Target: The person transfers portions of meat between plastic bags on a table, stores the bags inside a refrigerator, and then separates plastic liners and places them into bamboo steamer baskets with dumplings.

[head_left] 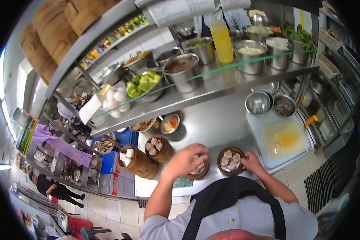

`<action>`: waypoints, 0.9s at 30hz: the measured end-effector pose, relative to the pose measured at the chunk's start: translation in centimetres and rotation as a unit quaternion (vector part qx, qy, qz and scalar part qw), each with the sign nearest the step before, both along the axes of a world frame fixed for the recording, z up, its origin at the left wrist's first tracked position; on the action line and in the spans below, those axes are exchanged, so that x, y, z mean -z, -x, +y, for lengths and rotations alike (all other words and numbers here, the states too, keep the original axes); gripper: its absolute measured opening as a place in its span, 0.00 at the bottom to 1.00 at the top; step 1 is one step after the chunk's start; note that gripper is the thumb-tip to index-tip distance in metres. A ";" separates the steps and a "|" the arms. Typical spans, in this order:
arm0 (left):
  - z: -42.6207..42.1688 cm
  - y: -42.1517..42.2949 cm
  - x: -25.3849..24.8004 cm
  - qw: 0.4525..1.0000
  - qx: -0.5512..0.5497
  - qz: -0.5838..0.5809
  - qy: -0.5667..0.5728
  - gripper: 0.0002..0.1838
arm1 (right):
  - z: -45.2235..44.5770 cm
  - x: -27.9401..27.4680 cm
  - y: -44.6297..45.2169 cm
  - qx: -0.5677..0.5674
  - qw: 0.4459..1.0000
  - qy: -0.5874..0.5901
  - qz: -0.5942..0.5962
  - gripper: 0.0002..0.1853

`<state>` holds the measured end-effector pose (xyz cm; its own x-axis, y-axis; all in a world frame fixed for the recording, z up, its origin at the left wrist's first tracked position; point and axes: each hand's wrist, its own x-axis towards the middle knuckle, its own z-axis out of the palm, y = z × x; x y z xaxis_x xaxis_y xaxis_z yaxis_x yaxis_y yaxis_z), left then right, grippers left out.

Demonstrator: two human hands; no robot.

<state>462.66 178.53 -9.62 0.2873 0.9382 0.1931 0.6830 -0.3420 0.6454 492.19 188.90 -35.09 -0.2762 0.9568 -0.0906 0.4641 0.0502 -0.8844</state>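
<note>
My left hand (186, 161) is bent over a small round bamboo steamer (204, 173) of dumplings, its fingers curled and partly hiding what lies under them. Whatever sits between those fingers, I cannot make it out. On the right, my right hand (250, 162) grips the rim of a second bamboo steamer (220, 165). Several open-topped dumplings (231, 159) lie inside that one. Both steamers rest side by side near the front edge of the steel counter (212, 134).
Left stand stacked bamboo steamers (142, 167) and another stack (164, 150). A bowl of shredded vegetables (170, 124) lies behind. Right is a white cutting board (273, 160) with metal bowls (258, 103). A glass-edged shelf (212, 90) with pots crosses above. Other people stand beyond.
</note>
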 end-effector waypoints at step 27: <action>8.1 9.6 -47.9 0.764 -0.366 0.348 -0.401 0.39 | 0.2 -36.1 0.7 -0.044 0.925 -0.378 0.003 0.21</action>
